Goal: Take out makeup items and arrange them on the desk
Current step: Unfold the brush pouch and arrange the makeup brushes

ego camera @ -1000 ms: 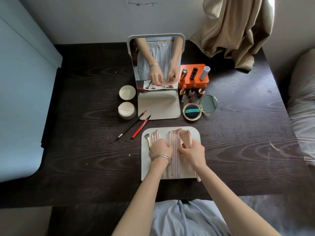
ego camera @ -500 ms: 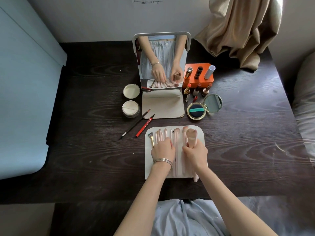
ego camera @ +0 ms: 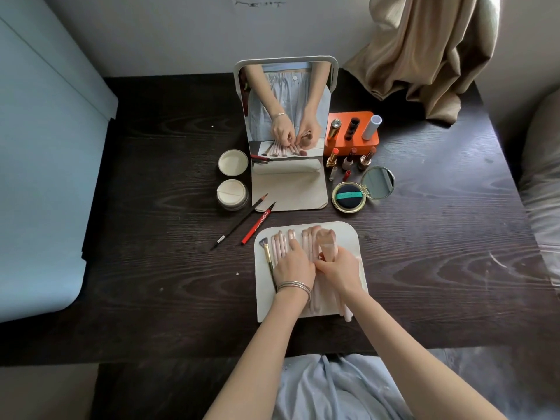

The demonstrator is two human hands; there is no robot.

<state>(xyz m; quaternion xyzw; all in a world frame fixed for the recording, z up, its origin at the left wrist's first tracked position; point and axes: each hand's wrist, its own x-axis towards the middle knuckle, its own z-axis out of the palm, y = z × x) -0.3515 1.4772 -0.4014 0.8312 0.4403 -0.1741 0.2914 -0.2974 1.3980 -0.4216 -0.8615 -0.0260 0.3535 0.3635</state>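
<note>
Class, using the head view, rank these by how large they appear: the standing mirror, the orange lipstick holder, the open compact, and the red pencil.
1. standing mirror
2. orange lipstick holder and open compact: look alike, unranked
3. red pencil: long but thinnest

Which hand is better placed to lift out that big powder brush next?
The right hand, probably: its fingers already curl around the big powder brush on the white mat. The left hand lies over the thinner pink brushes beside it.
</note>
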